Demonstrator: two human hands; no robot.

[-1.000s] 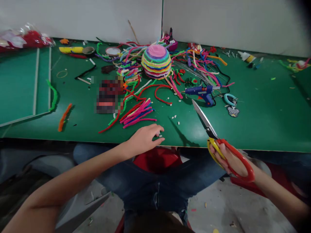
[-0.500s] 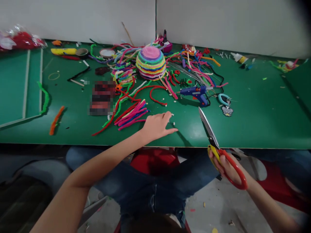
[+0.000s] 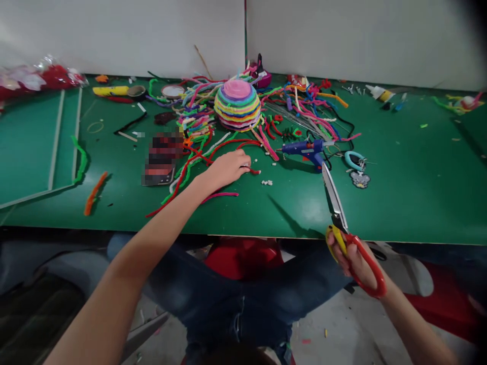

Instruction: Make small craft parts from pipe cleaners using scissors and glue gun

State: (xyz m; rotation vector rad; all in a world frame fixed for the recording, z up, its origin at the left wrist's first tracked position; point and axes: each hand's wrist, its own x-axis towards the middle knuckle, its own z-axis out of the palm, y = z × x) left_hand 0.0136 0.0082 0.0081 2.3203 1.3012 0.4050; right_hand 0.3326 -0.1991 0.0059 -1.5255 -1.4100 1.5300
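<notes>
Red stem on table by my L hand; can't tell if pinched. Prob. soft, light, bendy: take nr tip. R hand clamped on scissors; likely stiff, heavier, keep to handles.

- Can't make out a single word, brand or number anywhere, tbh
- Can spot a pale label on the blue glue gun, way too tiny to read
- Can't read the yellow band on the white bottle either
</notes>
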